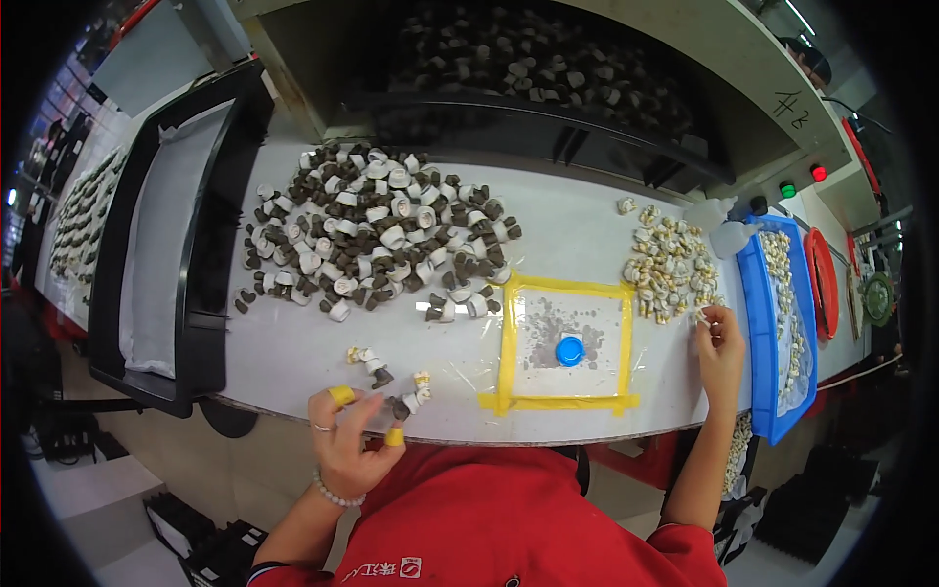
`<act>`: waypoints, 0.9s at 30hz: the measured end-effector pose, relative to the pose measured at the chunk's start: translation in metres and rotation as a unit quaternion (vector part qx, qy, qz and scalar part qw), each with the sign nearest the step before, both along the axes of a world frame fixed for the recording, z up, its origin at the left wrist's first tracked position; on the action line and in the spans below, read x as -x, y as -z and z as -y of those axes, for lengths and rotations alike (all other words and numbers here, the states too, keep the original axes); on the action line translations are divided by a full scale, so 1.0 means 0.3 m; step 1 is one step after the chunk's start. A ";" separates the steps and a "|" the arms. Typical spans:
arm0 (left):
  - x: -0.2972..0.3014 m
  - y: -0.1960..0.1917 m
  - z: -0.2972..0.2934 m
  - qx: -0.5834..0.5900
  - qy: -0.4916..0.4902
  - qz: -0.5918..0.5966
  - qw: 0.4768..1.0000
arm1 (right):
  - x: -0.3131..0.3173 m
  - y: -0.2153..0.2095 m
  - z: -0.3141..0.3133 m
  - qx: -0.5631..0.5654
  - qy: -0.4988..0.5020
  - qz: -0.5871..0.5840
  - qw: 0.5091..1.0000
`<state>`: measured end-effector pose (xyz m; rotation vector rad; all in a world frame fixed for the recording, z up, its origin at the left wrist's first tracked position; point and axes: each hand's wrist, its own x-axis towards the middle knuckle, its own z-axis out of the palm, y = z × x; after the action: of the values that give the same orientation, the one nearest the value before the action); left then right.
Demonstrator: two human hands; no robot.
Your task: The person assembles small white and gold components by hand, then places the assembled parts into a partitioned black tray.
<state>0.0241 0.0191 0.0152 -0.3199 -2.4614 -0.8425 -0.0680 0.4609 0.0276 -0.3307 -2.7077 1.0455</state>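
Figurine (417, 400) with dark legs, a white body and a white-and-gold head is tilted over the near edge of the worktop (445, 357), at the fingers of the left hand (393, 416). Thumb and forefinger are at its dark end; blur there means I cannot tell whether they grip it. Just beyond lies a second figurine (370, 366) of the same kind. The right hand (703, 319) has its fingertips together on a tiny white-and-gold piece, at the near edge of a heap of figurine heads (670, 269).

Between the hands, a yellow tape frame (508, 342) borders a spotted square with a blue cap (569, 351) inside it. A broad heap of white-and-dark figurine bodies (377, 230) spreads behind the left hand, some of them near the frame's far left corner. Left of that heap stands a black tray (201, 245) lined with a white sheet (166, 235).

On the right, a blue tray (757, 333) of more heads stands close beside the right forearm, with a red tray (822, 284) past it. A squeeze bottle (732, 239) stands between the head heap and the blue tray. Across the back, a dark bin (587, 119) holds further bodies; green (787, 190) and red buttons (819, 173) sit to its right.
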 end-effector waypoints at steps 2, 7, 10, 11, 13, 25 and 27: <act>0.008 -0.016 0.025 -0.044 -0.023 0.011 0.999 | -0.018 -0.008 0.011 0.121 0.006 -0.023 0.992; 0.072 -0.078 0.039 -0.116 -0.067 0.205 0.969 | -0.097 -0.056 0.108 0.292 0.007 0.009 0.956; 0.110 -0.062 0.021 -0.043 -0.034 0.170 0.984 | -0.118 -0.051 0.174 0.421 -0.086 -0.019 0.903; 0.112 -0.066 0.020 -0.043 -0.033 0.170 0.984 | -0.124 -0.049 0.169 0.421 -0.085 -0.020 0.903; 0.117 -0.075 0.025 -0.024 -0.010 0.157 0.987 | -0.146 -0.038 0.162 0.400 -0.153 -0.001 0.904; 0.083 -0.107 -0.004 -0.036 0.070 0.159 0.984 | -0.182 -0.018 0.186 0.016 -0.137 -0.035 0.990; 0.073 -0.076 -0.025 -0.016 0.058 0.141 0.988 | -0.180 -0.021 0.183 -0.020 -0.148 -0.053 0.987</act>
<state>0.0022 0.0266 0.0381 -0.3554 -2.7081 -1.0369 -0.0139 0.4061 0.0338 0.1377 -2.7308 1.0441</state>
